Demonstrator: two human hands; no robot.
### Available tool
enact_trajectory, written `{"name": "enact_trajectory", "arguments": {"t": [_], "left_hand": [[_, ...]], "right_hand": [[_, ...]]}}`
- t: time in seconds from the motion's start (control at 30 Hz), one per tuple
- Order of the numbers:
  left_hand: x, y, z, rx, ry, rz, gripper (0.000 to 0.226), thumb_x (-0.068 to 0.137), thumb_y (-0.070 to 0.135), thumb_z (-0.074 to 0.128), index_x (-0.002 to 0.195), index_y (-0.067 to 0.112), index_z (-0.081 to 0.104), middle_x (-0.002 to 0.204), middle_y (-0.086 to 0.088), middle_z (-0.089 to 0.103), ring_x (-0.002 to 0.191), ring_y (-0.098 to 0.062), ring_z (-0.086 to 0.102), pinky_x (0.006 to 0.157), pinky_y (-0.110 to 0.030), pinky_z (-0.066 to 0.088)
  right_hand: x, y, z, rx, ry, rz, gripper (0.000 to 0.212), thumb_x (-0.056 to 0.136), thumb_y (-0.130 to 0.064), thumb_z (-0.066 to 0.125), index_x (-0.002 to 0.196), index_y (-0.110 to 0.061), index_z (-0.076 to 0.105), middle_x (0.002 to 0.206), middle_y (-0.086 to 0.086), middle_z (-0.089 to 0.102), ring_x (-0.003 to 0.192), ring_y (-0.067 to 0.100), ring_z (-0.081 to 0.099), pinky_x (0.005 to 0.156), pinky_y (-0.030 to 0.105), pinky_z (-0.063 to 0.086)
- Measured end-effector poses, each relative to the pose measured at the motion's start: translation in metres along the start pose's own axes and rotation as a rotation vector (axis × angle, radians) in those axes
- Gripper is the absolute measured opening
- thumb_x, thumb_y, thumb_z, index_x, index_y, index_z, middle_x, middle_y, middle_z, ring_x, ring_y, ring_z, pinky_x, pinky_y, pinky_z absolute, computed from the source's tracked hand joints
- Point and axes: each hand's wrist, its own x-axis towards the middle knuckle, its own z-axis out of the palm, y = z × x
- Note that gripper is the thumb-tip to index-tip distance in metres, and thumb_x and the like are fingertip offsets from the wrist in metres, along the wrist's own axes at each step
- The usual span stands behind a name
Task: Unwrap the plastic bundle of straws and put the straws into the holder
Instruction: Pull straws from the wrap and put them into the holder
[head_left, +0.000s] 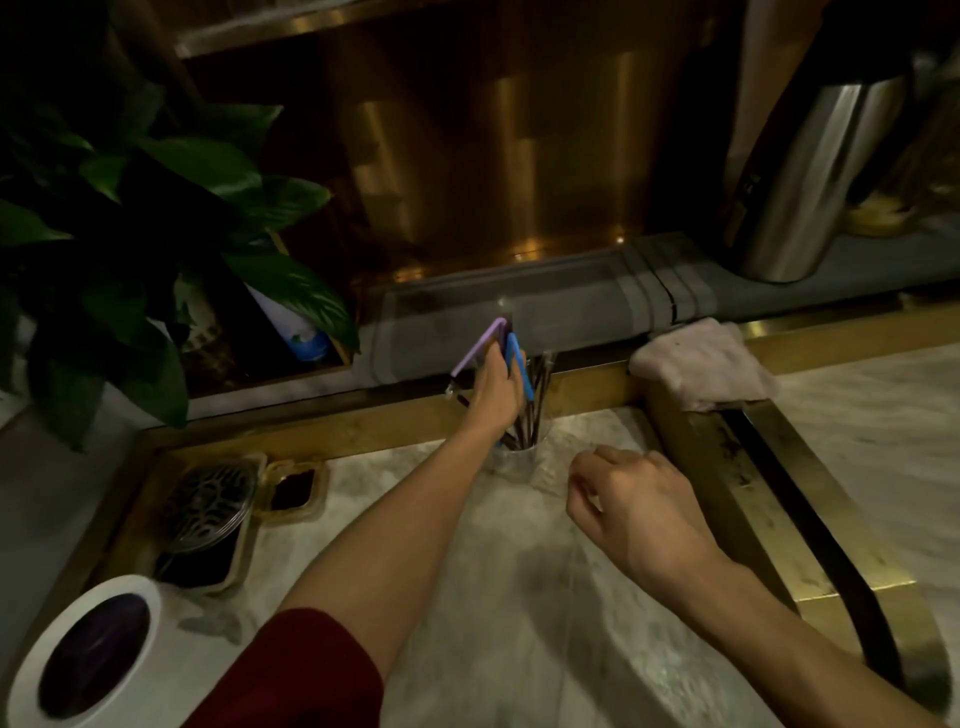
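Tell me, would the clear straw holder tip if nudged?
Likely tippy: the holder looks narrow, with long straws leaning well above its rim. Probably light, so it may slide on the smooth counter. The left hand grips straws up high, adding leverage.

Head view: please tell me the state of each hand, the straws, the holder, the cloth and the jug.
left hand: grips the coloured straws.
coloured straws: held, tilted, above the holder.
holder: upright, dark straws stand inside.
right hand: fingers curled; any hold cannot be told.
cloth: crumpled on the ledge.
metal jug: upright.
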Motion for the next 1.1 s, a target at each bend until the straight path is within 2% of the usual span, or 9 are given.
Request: {"name": "enact_trajectory", "arguments": {"t": [0.07,0.13,0.23,0.3,0.4,0.6,0.7,0.9,1.1], "left_hand": [[0.0,-0.004,0.002,0.129,-0.004,0.008,0.036,0.101,0.029,0.033,0.135,0.014,0.035,0.117,-0.014,0.052,0.105,-0.023,0.058,0.087,-0.037,0.049],[-0.003,-0.006,0.004,0.141,-0.023,-0.009,0.041,0.102,0.027,0.034,0.142,0.02,0.027,0.124,-0.007,0.047,0.113,-0.021,0.053,0.091,-0.036,0.047],[-0.003,-0.008,0.005,0.173,-0.023,-0.016,0.042,0.101,0.028,0.037,0.141,0.016,0.031,0.132,-0.012,0.048,0.121,-0.026,0.051,0.1,-0.04,0.044],[-0.003,-0.01,0.004,0.178,-0.025,-0.038,0.031,0.1,0.027,0.04,0.127,0.012,0.044,0.126,-0.012,0.053,0.119,-0.024,0.052,0.103,-0.039,0.043],[-0.003,-0.009,0.001,0.254,-0.021,-0.044,0.009,0.097,0.022,0.047,0.098,0.013,0.047,0.107,-0.012,0.057,0.101,-0.023,0.058,0.091,-0.037,0.049],[-0.004,-0.008,-0.008,0.474,-0.091,-0.158,0.026,0.094,0.027,0.055,0.073,0.013,0.046,0.091,-0.011,0.057,0.086,-0.022,0.057,0.071,-0.029,0.041],[-0.007,-0.005,-0.016,0.557,-0.124,-0.177,0.024,0.093,0.026,0.053,0.086,0.005,0.064,0.097,-0.017,0.065,0.098,-0.029,0.062,0.077,-0.03,0.044],[-0.018,0.007,-0.03,0.756,-0.08,-0.085,0.024,0.093,0.02,0.051,0.093,0.004,0.069,0.106,-0.018,0.068,0.107,-0.032,0.058,0.086,-0.033,0.045],[-0.043,0.022,-0.041,0.979,0.012,0.086,0.016,0.09,0.026,0.049,0.087,0.02,0.065,0.103,-0.01,0.068,0.096,-0.032,0.063,0.069,-0.032,0.043]], "right_hand": [[0.002,0.0,0.0,0.006,0.009,0.0,0.013,0.074,-0.022,0.053,0.062,-0.017,0.055,0.055,0.001,0.056,0.045,0.025,0.053,0.05,0.032,0.044],[0.003,-0.001,0.0,0.015,0.016,-0.009,0.011,0.073,-0.019,0.058,0.063,-0.016,0.056,0.054,0.001,0.055,0.043,0.024,0.052,0.049,0.031,0.043],[0.004,0.0,0.0,0.015,0.028,-0.007,0.01,0.07,-0.017,0.064,0.063,-0.015,0.057,0.053,0.002,0.056,0.042,0.025,0.052,0.048,0.031,0.043],[0.005,0.0,0.001,0.009,0.029,-0.01,0.01,0.07,-0.018,0.063,0.062,-0.015,0.057,0.053,0.002,0.056,0.042,0.025,0.053,0.048,0.029,0.042],[0.006,0.0,0.002,0.003,0.028,-0.02,0.011,0.07,-0.017,0.064,0.062,-0.016,0.057,0.054,0.002,0.056,0.043,0.024,0.052,0.049,0.028,0.038],[0.011,-0.003,0.002,-0.012,0.027,-0.034,0.014,0.07,-0.018,0.069,0.062,-0.016,0.058,0.055,0.002,0.058,0.044,0.022,0.053,0.05,0.028,0.039],[0.014,-0.005,0.003,-0.008,0.042,-0.024,0.012,0.07,-0.021,0.063,0.06,-0.016,0.056,0.054,0.004,0.06,0.045,0.027,0.057,0.049,0.029,0.044],[0.019,-0.008,0.003,0.021,0.044,-0.059,0.016,0.073,-0.025,0.051,0.062,-0.015,0.056,0.055,0.004,0.059,0.048,0.03,0.056,0.051,0.036,0.047],[0.021,-0.011,0.004,0.044,0.058,-0.082,0.017,0.073,-0.025,0.052,0.06,-0.015,0.052,0.056,0.006,0.059,0.05,0.033,0.057,0.052,0.036,0.046]]}}
